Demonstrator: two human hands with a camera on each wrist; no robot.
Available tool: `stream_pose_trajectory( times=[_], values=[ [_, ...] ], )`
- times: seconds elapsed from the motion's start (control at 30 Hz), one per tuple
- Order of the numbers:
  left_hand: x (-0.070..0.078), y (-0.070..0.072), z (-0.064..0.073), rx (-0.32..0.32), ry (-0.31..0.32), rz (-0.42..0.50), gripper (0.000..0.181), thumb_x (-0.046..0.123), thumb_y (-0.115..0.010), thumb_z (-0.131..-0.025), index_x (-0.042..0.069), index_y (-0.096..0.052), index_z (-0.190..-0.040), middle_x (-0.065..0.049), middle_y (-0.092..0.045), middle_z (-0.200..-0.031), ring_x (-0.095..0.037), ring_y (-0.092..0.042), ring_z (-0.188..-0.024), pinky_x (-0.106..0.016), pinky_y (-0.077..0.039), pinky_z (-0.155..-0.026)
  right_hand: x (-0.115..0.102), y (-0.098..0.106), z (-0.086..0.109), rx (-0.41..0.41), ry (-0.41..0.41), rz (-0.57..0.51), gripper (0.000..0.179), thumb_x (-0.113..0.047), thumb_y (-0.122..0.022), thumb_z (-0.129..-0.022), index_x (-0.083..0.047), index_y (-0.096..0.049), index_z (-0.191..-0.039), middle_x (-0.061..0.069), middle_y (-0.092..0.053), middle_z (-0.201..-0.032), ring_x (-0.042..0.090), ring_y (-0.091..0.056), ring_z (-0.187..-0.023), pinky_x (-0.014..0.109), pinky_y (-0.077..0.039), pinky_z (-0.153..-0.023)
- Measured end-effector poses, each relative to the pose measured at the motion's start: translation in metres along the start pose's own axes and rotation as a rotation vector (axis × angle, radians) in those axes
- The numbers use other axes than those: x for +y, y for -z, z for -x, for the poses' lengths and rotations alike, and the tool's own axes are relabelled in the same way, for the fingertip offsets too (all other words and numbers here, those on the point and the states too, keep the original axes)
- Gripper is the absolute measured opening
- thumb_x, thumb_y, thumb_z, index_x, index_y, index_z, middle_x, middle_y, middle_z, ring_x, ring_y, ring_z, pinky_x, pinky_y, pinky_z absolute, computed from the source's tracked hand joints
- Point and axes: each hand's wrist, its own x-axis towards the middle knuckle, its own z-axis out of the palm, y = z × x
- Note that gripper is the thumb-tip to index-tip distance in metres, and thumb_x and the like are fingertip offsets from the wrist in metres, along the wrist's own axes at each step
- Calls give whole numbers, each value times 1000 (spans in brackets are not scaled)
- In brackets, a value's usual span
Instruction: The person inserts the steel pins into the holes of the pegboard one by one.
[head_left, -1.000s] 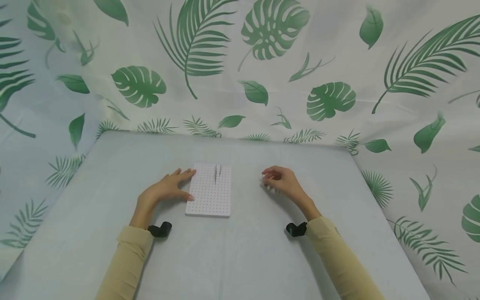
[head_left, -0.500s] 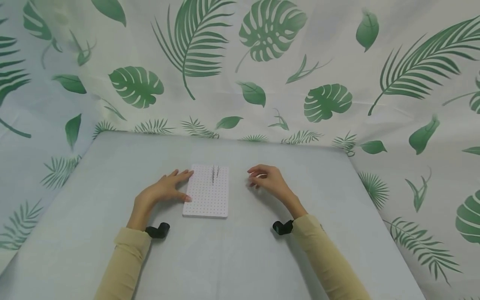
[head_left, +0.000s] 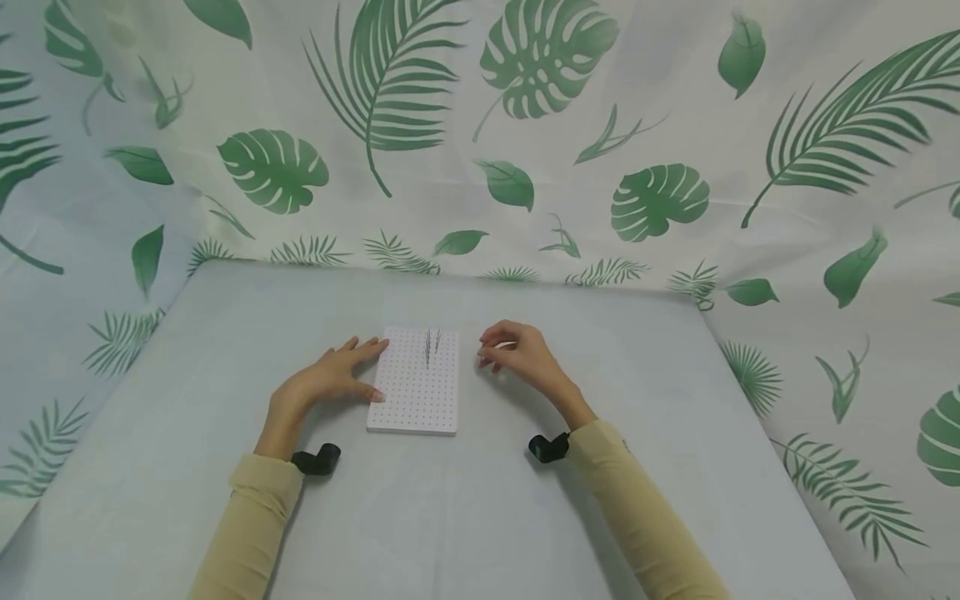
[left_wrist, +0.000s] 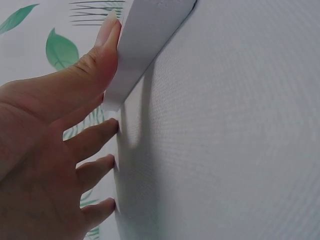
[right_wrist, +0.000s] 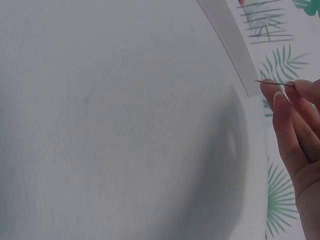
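Note:
A white board (head_left: 412, 400) dotted with rows of small holes lies flat on the table. Several thin dark needles (head_left: 428, 350) stand upright in its upper right part. My left hand (head_left: 318, 382) is spread at the board's left edge, thumb and index finger touching it; in the left wrist view the other fingertips rest on the table beside the board (left_wrist: 145, 35). To the right of the board, my right hand (head_left: 521, 354) hovers just above the table. Its thumb and fingertips pinch a single needle (right_wrist: 275, 83), pointed end toward the board, in the right wrist view.
A pale cloth covers the table (head_left: 480, 517). Behind it and at both sides hangs a white curtain (head_left: 555, 183) with green leaf prints. Black wrist cameras (head_left: 318, 460) sit at both cuffs.
My right hand has moved left toward the board with the needle, from farther right. The left hand and the board stay in place.

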Motion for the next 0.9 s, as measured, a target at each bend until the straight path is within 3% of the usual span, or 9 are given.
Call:
stream_pose_trajectory(
  times=[0.23, 0.73, 0.9],
  values=[
    [-1, -1, -1, -1, 21, -4, 98, 35, -83, -85, 10, -30, -162, -20, -20, -170, -50, -4, -157, -68, 2, -125, -2, -12, -8, -2, 10, -35, 17, -4, -76, -90, 4, -70, -105, 18, -78, -94, 30, -78, -81, 38, -64, -69],
    [-3, 0, 0, 6, 14, -4, 97, 34, -83, -85, 10, -30, -162, -20, -20, -170, -49, -4, -157, -67, 2, -125, -7, -30, -19, 22, 39, -146, 14, -4, -76, -91, 5, -69, -100, 21, -78, -95, 34, -78, -85, 43, -65, -74],
    [-4, -2, -2, 6, 1, 2, 96, 34, -83, -85, 9, -31, -162, -20, -21, -169, -49, -5, -157, -67, 2, -125, -3, -37, -21, 38, 45, -151, 11, -4, -76, -91, 2, -70, -98, 18, -79, -94, 28, -79, -83, 39, -65, -73]
  ],
)
